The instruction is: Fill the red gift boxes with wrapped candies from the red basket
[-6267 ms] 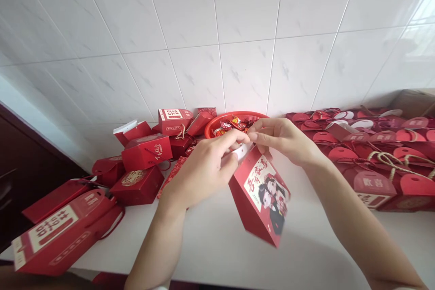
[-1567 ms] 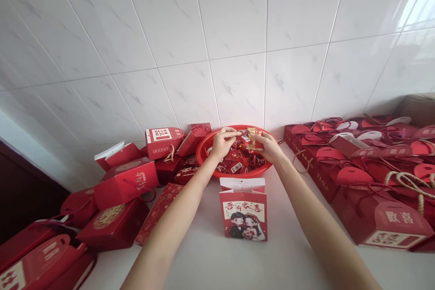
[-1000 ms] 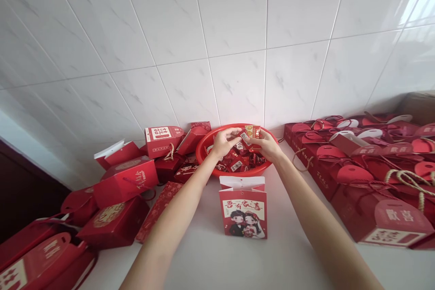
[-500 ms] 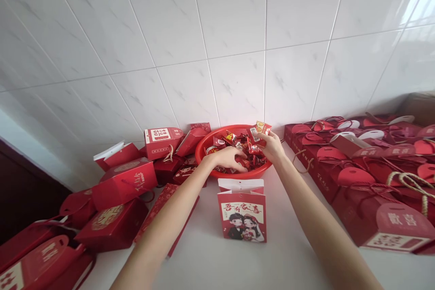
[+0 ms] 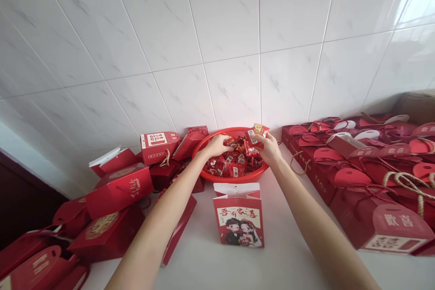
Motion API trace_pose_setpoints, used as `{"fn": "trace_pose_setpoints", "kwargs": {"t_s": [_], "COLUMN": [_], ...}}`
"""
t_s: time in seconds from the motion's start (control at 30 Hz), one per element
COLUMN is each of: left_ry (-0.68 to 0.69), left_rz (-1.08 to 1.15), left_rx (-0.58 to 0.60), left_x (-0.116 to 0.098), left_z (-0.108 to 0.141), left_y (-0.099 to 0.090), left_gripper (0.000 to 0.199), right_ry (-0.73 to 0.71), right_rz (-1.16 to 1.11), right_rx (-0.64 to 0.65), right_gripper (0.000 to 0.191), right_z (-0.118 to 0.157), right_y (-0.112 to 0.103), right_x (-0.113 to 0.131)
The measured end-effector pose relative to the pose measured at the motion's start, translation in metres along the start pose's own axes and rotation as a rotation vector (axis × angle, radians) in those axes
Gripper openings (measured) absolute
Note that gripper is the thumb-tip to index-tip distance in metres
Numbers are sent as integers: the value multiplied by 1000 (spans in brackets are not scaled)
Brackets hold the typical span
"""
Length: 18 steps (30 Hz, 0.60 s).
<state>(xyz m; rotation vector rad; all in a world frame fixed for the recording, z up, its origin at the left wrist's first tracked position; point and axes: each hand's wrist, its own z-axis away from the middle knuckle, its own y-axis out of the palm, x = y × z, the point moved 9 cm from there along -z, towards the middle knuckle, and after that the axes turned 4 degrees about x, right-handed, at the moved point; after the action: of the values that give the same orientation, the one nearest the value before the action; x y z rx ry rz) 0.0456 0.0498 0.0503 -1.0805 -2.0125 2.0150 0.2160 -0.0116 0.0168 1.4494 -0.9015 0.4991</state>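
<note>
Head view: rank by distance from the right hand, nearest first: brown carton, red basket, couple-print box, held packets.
From the right hand:
1. Held packets: in its grip.
2. Red basket: just to its left.
3. Couple-print box: in front of the basket.
4. Brown carton: far right, at the back.

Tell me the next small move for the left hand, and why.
Probably pinch a packet with the left hand: it reaches into the red basket, the right hand holds other packets, and the box in front stands open-topped.
</note>
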Motion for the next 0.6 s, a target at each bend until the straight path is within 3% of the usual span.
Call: {"fn": "trace_pose_setpoints", "kwargs": {"t_s": [0.2,0.6], "left_ry": [-82,106], "left_rz": [136,355], "left_rx": [-53,-101], "left_x": [13,4], "left_z": [-1,1], "left_y": [-6,-3], "left_gripper": [58,68], "right_ry": [4,22], "right_rz": [50,42], "right_rx": [-4,0], "right_gripper": [30,33], "right_z": [-2,-1], "right_y": [-3,0], "right_x": [-1,-2]}}
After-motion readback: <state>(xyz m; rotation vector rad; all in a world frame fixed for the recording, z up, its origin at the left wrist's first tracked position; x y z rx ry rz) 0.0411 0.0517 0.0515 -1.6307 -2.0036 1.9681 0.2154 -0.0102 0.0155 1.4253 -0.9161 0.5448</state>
